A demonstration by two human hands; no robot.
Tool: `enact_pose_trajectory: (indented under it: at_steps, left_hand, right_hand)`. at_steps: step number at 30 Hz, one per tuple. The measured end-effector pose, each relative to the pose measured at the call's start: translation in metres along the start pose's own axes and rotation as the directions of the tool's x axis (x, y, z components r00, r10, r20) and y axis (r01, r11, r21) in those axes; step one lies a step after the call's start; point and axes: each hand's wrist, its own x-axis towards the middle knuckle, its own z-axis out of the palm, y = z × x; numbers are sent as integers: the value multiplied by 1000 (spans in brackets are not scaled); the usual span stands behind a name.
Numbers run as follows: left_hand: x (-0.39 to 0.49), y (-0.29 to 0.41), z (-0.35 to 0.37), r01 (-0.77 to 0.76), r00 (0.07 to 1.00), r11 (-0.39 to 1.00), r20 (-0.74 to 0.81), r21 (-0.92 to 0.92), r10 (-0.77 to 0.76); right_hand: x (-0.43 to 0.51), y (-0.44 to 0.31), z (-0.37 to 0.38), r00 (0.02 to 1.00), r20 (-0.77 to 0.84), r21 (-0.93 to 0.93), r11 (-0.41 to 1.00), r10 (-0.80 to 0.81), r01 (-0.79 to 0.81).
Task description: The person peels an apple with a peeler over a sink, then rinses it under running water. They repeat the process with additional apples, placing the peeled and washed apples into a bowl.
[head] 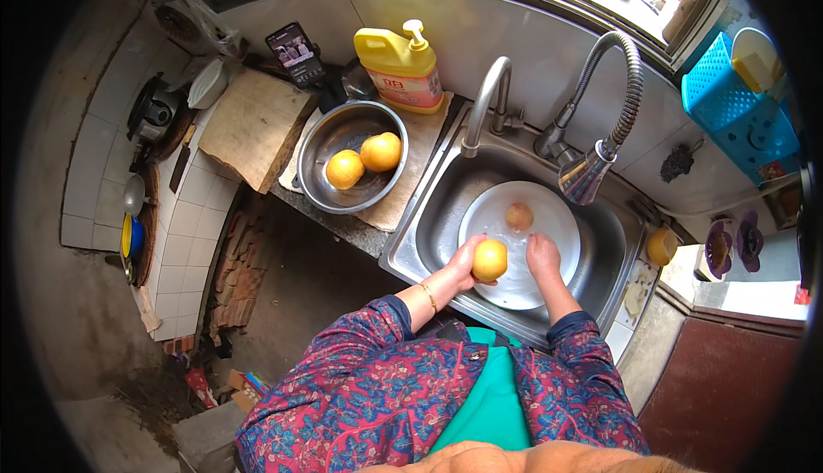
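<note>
My left hand [464,263] is wrapped round a yellow-orange citrus fruit [490,260] above the near left part of a white basin [558,219]. Over the basin's right half is my right hand [543,254], its fingers bent downward and partly hidden; whether they grip anything is not visible. A paler, pinkish round fruit [519,216] lies in the basin, just beyond my hands. The basin sits in a stainless steel sink [437,216]. Left of the sink, a steel bowl [316,170] holds two more citrus fruits [363,161].
A curved faucet [477,109] and a spring-neck faucet [627,106] overhang the sink. Behind the steel bowl stands a yellow pump jug [402,71]. Farther left are a wooden board [254,122] and a propped phone [296,55]. A blue basket [739,106] hangs at right.
</note>
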Motion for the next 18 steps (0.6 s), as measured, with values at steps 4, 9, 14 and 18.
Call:
enact_pose_trajectory:
  at_steps: [4, 9, 14, 18]
  left_hand:
    - [7, 4, 2, 21, 998, 998, -50, -54, -24]
    - [11, 4, -4, -2, 994, 995, -106, -97, -8]
    - [16, 1, 12, 35, 999, 988, 5, -153, -34]
    - [51, -20, 4, 16, 979, 926, 196, -377, 62]
  right_hand:
    - [5, 75, 66, 971, -87, 13, 975, 221, -221]
    - [-2, 39, 43, 760, 609, 618, -463, -230, -635]
    - [-38, -78, -42, 870, 423, 904, 181, -253, -387]
    - [-49, -87, -36, 688, -173, 275, 636, -705, 721]
